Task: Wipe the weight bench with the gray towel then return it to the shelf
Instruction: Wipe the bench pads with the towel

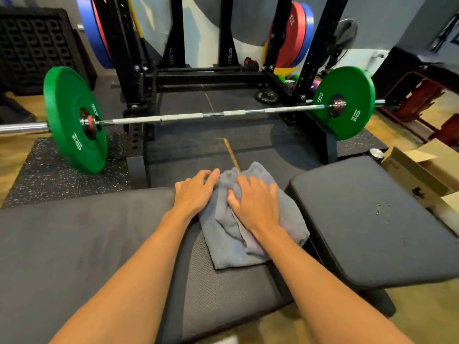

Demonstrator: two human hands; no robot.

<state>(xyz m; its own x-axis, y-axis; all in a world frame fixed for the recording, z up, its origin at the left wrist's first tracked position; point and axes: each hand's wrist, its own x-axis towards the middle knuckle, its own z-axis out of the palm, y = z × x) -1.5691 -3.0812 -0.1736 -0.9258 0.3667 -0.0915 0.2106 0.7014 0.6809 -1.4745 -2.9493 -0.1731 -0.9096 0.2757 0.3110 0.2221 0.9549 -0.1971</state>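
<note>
The black padded weight bench runs across the lower frame, with a separate seat pad to the right. A crumpled gray towel lies on the bench's far edge, in the middle. My right hand presses flat on the towel, with its fingers bunching the cloth. Resting at the towel's left edge, my left hand has its fingertips on the cloth and its palm on the pad. No shelf is in view.
A barbell with green 10 kg plates lies on the floor mat ahead, in front of a black rack with red and blue plates. An open cardboard box sits at right. Small droplets mark the seat pad.
</note>
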